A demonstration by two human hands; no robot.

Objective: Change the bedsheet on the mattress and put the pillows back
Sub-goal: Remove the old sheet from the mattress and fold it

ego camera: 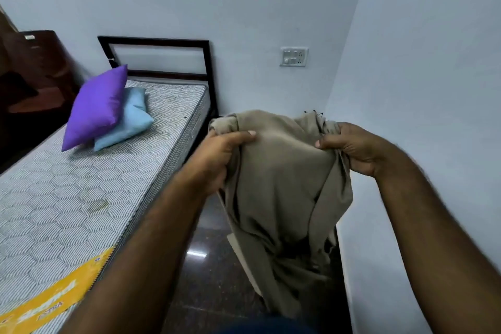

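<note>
A beige bedsheet [284,184] hangs bunched in front of me over the floor, to the right of the bed. My left hand [217,154] grips its upper left part and my right hand [355,146] grips its upper right part, fingers curled into the cloth. The bare mattress [67,198], grey-white with a hexagon pattern and a yellow label at its near end, lies on the left. A purple pillow [95,108] leans on a light blue pillow [127,122] near the head of the mattress.
A black metal headboard [160,43] stands against the far wall. A switch panel [294,56] is on that wall. A dark wooden piece of furniture [32,76] stands at far left. Dark glossy floor [206,266] runs between the bed and the right wall [433,89].
</note>
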